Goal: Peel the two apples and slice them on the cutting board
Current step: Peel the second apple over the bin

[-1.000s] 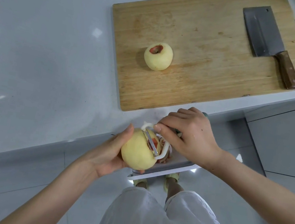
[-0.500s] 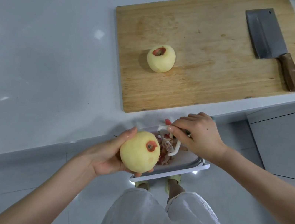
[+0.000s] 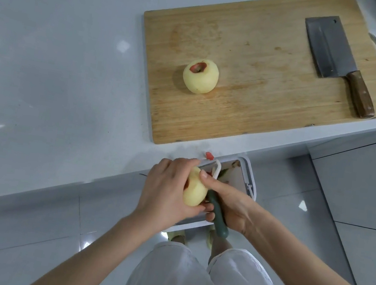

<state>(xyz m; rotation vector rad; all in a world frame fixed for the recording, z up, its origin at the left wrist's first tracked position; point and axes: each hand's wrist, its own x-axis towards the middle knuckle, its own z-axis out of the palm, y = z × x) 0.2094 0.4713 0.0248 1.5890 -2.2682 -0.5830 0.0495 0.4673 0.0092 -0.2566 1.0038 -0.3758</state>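
Head view: left hand [image 3: 166, 188] cups the pale, mostly peeled round apple [image 3: 195, 190] while right hand [image 3: 229, 199] grips the green-handled white peeler [image 3: 217, 218] (handle lengthwise just right of the apple, thumb pressing the fruit), leftover red skin facing the left fingers [image 3: 188, 164], over the white bin [image 3: 248, 177].

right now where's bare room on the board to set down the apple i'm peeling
The board is bare between the resting apple and the cleaver, and along its near edge. The counter left of it is bare too. Crowded at the counter edge: left hand, right hand, held apple, peeler, bin.
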